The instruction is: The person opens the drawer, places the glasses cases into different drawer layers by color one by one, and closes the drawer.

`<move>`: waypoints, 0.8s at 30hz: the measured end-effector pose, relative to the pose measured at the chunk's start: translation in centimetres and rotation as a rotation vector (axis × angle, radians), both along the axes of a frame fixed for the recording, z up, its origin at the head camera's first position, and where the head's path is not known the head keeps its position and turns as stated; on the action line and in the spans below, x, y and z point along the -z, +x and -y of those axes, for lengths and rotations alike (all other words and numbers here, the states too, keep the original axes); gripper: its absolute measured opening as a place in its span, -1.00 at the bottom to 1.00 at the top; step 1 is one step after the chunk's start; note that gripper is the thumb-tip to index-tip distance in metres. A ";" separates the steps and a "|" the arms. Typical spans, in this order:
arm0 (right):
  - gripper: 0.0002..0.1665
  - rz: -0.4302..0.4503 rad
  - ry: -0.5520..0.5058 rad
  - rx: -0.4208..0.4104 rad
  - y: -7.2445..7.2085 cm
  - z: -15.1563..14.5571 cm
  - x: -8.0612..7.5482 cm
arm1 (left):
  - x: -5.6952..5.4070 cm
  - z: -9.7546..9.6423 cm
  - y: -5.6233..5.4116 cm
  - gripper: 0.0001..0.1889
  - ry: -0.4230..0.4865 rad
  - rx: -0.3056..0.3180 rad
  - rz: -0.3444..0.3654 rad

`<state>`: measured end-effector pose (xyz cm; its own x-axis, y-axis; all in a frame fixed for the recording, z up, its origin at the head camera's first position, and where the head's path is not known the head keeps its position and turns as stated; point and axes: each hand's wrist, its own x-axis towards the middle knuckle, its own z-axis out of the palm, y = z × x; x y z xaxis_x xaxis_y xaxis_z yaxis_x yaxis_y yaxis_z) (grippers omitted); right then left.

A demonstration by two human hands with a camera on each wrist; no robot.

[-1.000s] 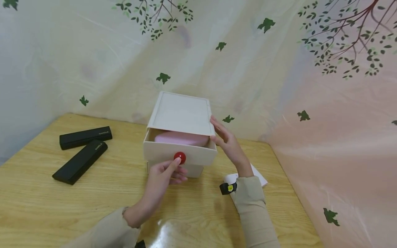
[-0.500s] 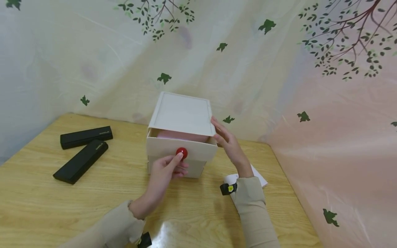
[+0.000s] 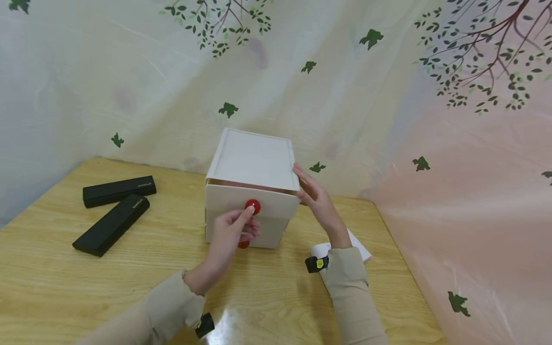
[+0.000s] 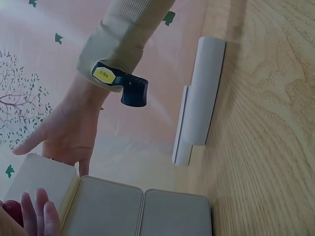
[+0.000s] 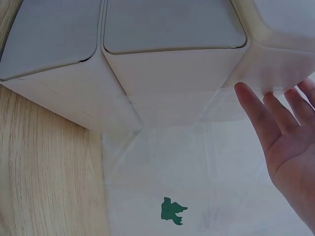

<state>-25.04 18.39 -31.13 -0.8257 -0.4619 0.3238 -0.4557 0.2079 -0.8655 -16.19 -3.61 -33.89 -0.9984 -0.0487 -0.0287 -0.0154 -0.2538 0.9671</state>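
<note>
A white drawer box (image 3: 258,155) stands on the table, its top drawer (image 3: 224,196) nearly flush with a narrow gap under the lid. A thin pinkish strip shows in that gap. My left hand (image 3: 225,235) pinches the drawer's round red knob (image 3: 254,206) between thumb and fingers. In the left wrist view, that red knob (image 4: 14,210) is partly hidden behind the fingers (image 4: 42,211). My right hand (image 3: 320,203) rests its spread, nearly straight fingertips against the right side of the box; the right wrist view shows the same fingers (image 5: 258,110) along the upper side wall.
A second red knob (image 3: 244,244) shows low on the box, below the left hand. Two long black cases (image 3: 120,190) with lettering lie at the left, one overlapping the other. A white rounded object (image 4: 206,88) lies right, partly behind the right sleeve in the head view. A printed curtain (image 3: 172,96) hangs behind.
The top drawer has slid inward with the left hand on its knob, covering the pink object inside. The lower knob has come into view. The right hand has stayed against the box.
</note>
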 end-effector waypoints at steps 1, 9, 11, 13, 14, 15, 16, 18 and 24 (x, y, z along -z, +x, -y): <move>-0.05 0.000 0.009 0.004 0.0 0.0 0.0 | 0.0 0.0 0.0 -0.65 0.001 -0.001 0.000; -0.16 0.006 0.078 0.058 0.0 0.2 0.0 | -0.3 -0.1 -0.3 -0.63 -0.005 -0.010 -0.005; -0.17 0.004 0.084 0.071 0.0 0.3 0.0 | -0.3 -0.1 -0.4 -0.62 -0.006 -0.009 -0.008; -0.19 0.003 0.089 0.085 0.0 0.3 0.0 | -0.4 -0.1 -0.5 -0.62 -0.009 -0.009 -0.010; -0.19 0.003 0.090 0.090 0.0 0.3 0.0 | -0.4 -0.1 -0.5 -0.62 -0.011 -0.008 -0.010; -0.19 0.002 0.091 0.096 0.0 0.4 -0.1 | -0.4 -0.1 -0.6 -0.62 -0.012 -0.008 -0.010; -0.20 0.001 0.092 0.102 0.0 0.4 -0.1 | -0.4 -0.1 -0.6 -0.62 -0.013 -0.009 -0.010; -0.21 -0.001 0.093 0.111 0.1 0.5 -0.1 | -0.3 -0.1 -0.7 -0.62 -0.016 -0.011 -0.010; -0.23 -0.016 0.095 0.136 0.1 0.6 -0.1 | -0.2 -0.1 -1.0 -0.61 -0.017 -0.012 -0.005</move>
<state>-24.95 17.76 -31.05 -0.8780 -0.3749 0.2975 -0.4310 0.3490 -0.8321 -17.21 -3.50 -33.70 -0.9979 -0.0609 -0.0223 -0.0073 -0.2371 0.9715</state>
